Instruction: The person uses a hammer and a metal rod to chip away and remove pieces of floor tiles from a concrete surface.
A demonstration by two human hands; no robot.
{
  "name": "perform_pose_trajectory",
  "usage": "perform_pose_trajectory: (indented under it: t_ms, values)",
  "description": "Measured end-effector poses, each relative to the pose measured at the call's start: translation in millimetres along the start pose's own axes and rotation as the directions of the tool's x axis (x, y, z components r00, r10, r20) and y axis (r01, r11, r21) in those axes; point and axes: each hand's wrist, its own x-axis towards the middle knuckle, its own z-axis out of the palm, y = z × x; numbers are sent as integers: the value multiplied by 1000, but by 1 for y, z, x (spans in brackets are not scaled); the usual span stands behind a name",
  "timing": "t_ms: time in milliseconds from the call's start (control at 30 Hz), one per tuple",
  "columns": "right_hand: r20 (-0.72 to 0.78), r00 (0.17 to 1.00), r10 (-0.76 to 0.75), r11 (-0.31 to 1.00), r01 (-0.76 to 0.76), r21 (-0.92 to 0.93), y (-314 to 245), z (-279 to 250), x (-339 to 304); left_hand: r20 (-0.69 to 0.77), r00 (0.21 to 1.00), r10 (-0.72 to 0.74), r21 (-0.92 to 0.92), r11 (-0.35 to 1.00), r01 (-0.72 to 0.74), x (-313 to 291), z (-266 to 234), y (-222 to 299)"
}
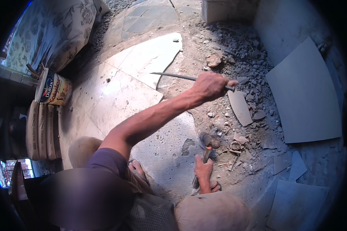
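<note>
My left hand [212, 85], on an outstretched arm, is closed around one end of a long dark metal bar [175, 76]. The bar's thin far end points left, over the broken edge of the pale floor tiles [142, 54]. Low between my bent knees, my right hand [204, 168] grips the handle of a hammer [209, 141]. The hammer's head is uppermost, above the edge of bared, grooved mortar [165, 142]. Right of the left hand lies a narrow broken tile piece [240, 107] among grey rubble [254, 73].
Large loose tiles [306, 100] lean or lie at the right, with others [297, 206] below. A paint bucket [54, 87] stands at the left above stacked sacks [44, 131]. Patterned sheeting [61, 29] covers something at upper left. My bare foot [138, 169] rests on the mortar.
</note>
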Motion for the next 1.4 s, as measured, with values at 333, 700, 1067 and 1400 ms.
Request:
perform_pose_trajectory:
  t_ms: [333,700,1067,1400]
  values:
    - [-26,999,-23,999,22,-24,18,-2,8,2,949,315,25,949,-315,-53,58,5]
    - [114,989,93,762,-145,632,-74,-43,-52,10,952,305,183,936,-301,-72,122,-6]
    - [286,958,1,436,-257,862,-113,-32,-6,117,965,235,165,954,-252,-65,108,-18]
    - [321,942,98,559,-319,765,-115,-12,-4,175,966,193,203,952,-227,-51,63,-37]
